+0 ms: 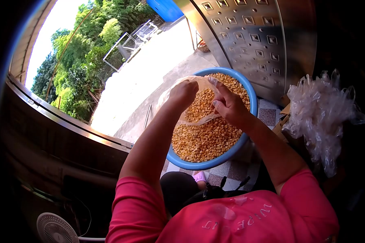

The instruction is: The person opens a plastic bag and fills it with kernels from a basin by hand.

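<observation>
A round blue basin (pixel 253 95) full of yellow corn kernels (pixel 207 143) stands in front of me. Over the kernels a thin, see-through plastic bag (pixel 170 90) is spread between both hands, its mouth held apart so that kernels show within the loop of its rim. My left hand (pixel 184 95) is closed in a fist on the bag's left edge. My right hand (pixel 232 106) grips the right edge, with index finger and thumb showing. Whether kernels lie inside the bag or only show through it, I cannot tell.
A bundle of clear plastic bags (pixel 320 117) is on the right, near cardboard (pixel 280 126). An embossed metal door (pixel 251 40) stands behind the basin. At lower left is a white fan (pixel 56 229). Checked floor tiles (pixel 235 170) lie below; a doorway opens onto sunlit concrete (pixel 134 87).
</observation>
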